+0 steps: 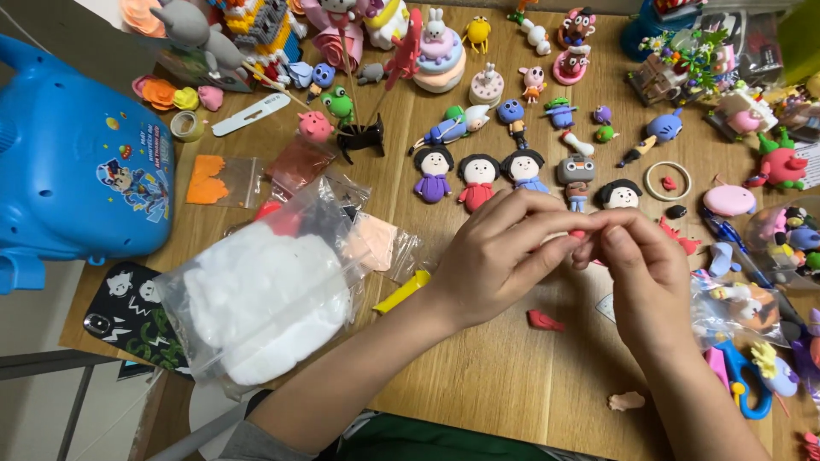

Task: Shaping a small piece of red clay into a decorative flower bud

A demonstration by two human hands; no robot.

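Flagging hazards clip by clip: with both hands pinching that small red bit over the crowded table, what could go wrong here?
1. The left hand and right hand pinch a tiny red clay bit; it could slip and drop among the figures.
2. The row of clay dolls lies just beyond the knuckles; a forward reach may dent them.
3. The loose red piece lies near the left wrist and could get squashed.

Entry: the person's own body, as we see it from the head camera. We list two bare forearms, uncovered from the elbow down, ending in the left hand [495, 256] and the right hand [645, 273]. We note no rings, watch or bracelets on either, and short, unpainted fingernails. At the lower edge we record a grey sleeve hem at the left elbow and dark green cloth across the lap.
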